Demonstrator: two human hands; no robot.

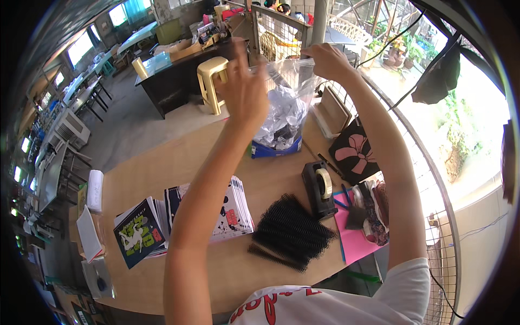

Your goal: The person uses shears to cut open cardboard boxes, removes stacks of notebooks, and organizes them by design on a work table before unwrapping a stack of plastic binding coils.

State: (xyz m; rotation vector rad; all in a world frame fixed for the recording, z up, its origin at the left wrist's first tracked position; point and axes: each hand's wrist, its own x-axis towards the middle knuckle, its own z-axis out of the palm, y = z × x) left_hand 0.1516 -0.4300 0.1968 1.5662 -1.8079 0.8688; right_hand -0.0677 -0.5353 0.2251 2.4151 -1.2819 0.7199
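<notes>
A clear plastic bag [283, 111] with a blue bottom stands on the far part of the table, filled with crumpled white and silvery paper. My right hand [328, 60] has its fingers closed on the upper right edge of the bag. Raised at the bag's left side, my left hand [245, 89] is blurred; its fingers look spread, and nothing shows in them. Nearer lie several notebooks [230, 214], partly behind my left forearm, and a dark-covered notebook [139, 233]. A pile of black spiral binding coils [290, 230] rests right of them.
The wooden table [146, 162] also carries a black tape dispenser [318, 189], a black flower-print piece [355, 151], a pink sheet [355, 238] and a white roll-shaped pack [95, 190]. Wire mesh [439, 216] borders the right side. A yellow stool [212, 81] stands beyond the table.
</notes>
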